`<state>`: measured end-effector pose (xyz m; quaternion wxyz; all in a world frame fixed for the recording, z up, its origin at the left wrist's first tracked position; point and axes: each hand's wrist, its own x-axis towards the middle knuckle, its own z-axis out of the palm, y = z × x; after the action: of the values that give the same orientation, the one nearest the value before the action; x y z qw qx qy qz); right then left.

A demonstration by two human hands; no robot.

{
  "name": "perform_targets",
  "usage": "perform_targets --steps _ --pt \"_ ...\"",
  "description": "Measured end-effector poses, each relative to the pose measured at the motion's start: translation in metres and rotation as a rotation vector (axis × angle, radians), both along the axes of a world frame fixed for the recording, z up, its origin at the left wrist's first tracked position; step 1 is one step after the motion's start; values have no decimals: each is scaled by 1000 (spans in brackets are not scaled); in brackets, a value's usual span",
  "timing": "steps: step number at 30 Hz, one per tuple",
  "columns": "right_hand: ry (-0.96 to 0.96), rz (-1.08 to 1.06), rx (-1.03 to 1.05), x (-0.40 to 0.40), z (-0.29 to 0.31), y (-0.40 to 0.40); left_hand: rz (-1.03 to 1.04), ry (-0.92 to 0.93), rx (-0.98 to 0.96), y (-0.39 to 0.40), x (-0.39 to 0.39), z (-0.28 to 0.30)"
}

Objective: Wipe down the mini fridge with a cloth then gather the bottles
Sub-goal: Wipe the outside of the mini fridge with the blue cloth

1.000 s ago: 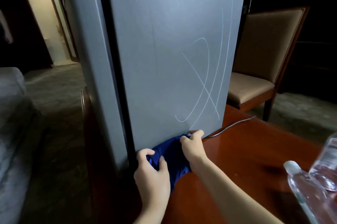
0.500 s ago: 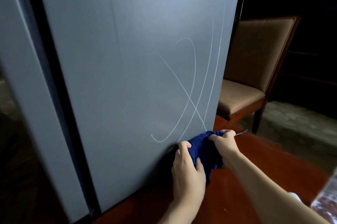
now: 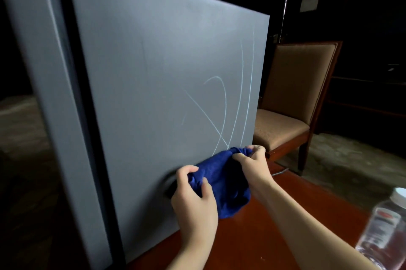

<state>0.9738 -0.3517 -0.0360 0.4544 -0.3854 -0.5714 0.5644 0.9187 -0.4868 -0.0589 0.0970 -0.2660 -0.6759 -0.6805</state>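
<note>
On wooden table (image 3: 285,221): grey mini fridge (image 3: 153,72), scratched; chair (image 3: 294,103) behind.

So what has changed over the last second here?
Both hands, the left hand and the right hand, slid the bunched blue cloth rightward along the lower edge of the mini fridge side, then slightly upward. Unchanged: both hands grip the cloth, and the white scratch marks remain.

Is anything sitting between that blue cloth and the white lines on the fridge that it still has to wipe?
Nothing visible. The blue cloth, gripped by the left hand and right hand, lies against the fridge side, at the foot of the white lines; bare panel above.
</note>
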Motion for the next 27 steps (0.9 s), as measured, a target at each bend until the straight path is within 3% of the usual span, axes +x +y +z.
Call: perform_targets --steps 6,10,14,19,27 --pt "18 129 -43 -27 -19 -62 131 -33 -8 -72 -24 -7" --pt "43 152 -31 -30 -22 -73 85 -18 -17 -86 -28 -4" --pt "26 192 -34 -19 -33 -52 32 56 -40 -69 -29 -13" --pt "-6 71 -72 -1 -45 -2 -68 111 -85 -19 -21 -25" --pt "-32 -91 -20 16 -15 70 -162 45 -87 51 7 8"
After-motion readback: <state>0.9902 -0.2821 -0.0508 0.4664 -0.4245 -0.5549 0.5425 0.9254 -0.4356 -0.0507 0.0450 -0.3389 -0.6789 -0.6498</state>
